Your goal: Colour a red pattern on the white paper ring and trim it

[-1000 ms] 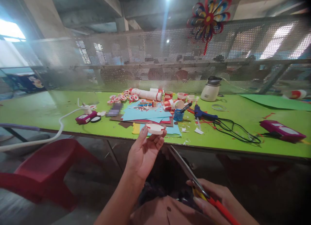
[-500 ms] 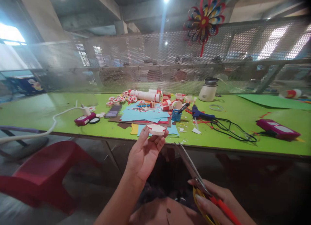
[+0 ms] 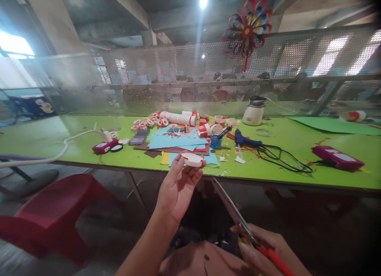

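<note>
Between the thumb and fingers of my left hand (image 3: 180, 184) is a shallow white paper cup base (image 3: 193, 160) with red marks on its rim, raised in front of the table edge. My right hand (image 3: 262, 244), low at the right, grips a pair of scissors (image 3: 232, 210) with red and yellow handles. The scissor blades point up and to the left, nearly together, apart from the cup base. Sheets of blue paper (image 3: 178, 140) lie on the table behind my left hand, with scraps and small bits on them.
On the green table (image 3: 71, 157) are several cut cup bases (image 3: 144, 123), a glue gun (image 3: 245, 140) with a black cord, a blue pot (image 3: 216, 141) holding a marker, a kettle (image 3: 254, 112) and purple boxes (image 3: 337, 157). A red chair (image 3: 59, 204) stands at the left. A paper pinwheel flower (image 3: 247, 29) hangs above.
The scissor blades have closed from slightly apart to nearly together. My left hand keeps the cup base in almost the same place; the view has shifted slightly.
</note>
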Motion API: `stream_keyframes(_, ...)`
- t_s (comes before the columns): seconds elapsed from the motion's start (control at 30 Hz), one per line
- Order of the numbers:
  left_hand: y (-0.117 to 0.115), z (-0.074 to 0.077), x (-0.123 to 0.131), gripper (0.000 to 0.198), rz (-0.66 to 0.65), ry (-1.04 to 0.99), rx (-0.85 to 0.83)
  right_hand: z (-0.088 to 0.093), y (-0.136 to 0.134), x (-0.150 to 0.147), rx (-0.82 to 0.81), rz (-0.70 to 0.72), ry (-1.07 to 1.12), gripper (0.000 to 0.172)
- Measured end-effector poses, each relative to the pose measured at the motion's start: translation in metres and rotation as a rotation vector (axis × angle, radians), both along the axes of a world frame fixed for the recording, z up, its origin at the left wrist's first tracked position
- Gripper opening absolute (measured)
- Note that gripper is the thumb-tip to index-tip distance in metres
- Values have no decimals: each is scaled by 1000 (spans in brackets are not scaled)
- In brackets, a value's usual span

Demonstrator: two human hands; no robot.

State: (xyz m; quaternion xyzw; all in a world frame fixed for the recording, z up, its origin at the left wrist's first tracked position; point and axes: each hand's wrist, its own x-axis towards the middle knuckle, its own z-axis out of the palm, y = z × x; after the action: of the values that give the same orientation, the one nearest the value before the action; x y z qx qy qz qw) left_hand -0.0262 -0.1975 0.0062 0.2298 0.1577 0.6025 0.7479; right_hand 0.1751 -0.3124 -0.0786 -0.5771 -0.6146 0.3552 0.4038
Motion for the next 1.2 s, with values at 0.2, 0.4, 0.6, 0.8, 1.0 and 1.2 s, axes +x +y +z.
stream_keyframes(0.2,3,-3,0,20,24,21,39,11,2,2,-42,53,-51,41)
stream_keyframes(0.4,4,-1,0,23,-7,28,19,9,1,-7,-31,-52,15,43)
stream_keyframes(0.6,2,3,0,21,-30,7,-29,7,-1,-9,-25,-49,12,43)
stream_keyframes(0.8,2,6,-3,15,-86,-35,-67,2,-1,-7,0,-30,-28,42)
stream_keyframes(1.0,2,8,-3,15,-81,-71,-135,-7,1,-6,-31,-13,-33,42)
stream_keyframes(1.2,3,8,-2,14,-79,-87,-152,-5,0,-8,-46,-14,-29,41)
